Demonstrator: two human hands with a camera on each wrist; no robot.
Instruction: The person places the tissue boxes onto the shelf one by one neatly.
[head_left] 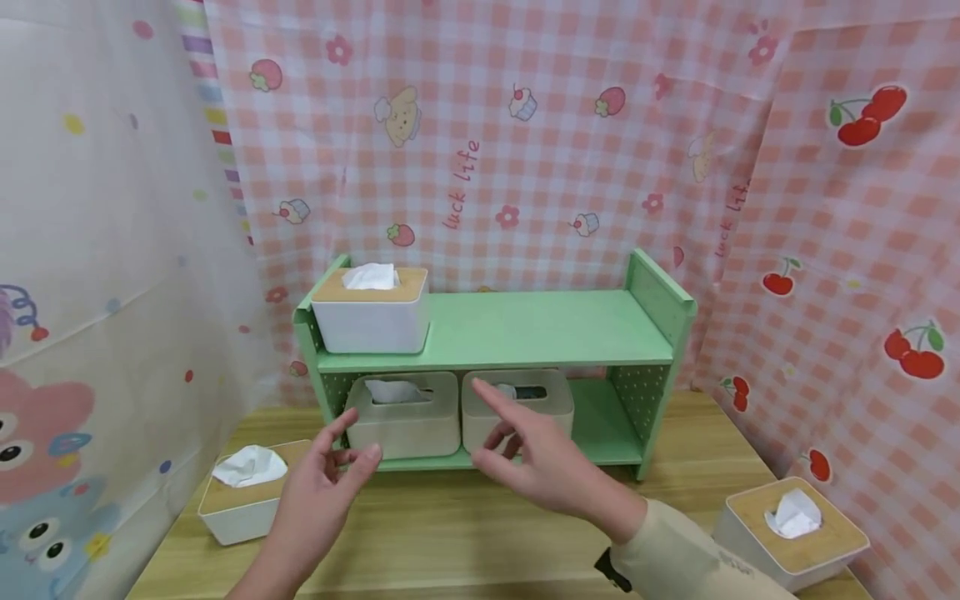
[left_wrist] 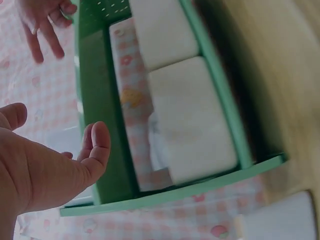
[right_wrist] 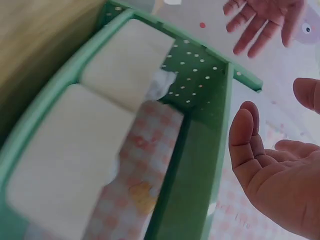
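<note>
Both hands hover in front of a green two-tier shelf [head_left: 525,325], holding nothing. My left hand [head_left: 322,483] has its fingers loosely bent, in front of the left beige tissue box [head_left: 405,433] on the lower tier. The right hand [head_left: 543,454] points its index finger up and left, overlapping the right beige tissue box [head_left: 558,412] in the head view. On the upper tier's left end sits a white tissue box [head_left: 371,327] with a wooden lid and a tissue sticking out. Thumb and fingers stand apart on the right hand [right_wrist: 280,165] in its wrist view.
A wood-lidded tissue box [head_left: 240,525] stands on the wooden table [head_left: 450,533] at the left, another tissue box [head_left: 795,533] at the front right. Patterned curtains [head_left: 480,125] surround the table at the back and sides. A dark band [head_left: 611,571] shows by the right sleeve.
</note>
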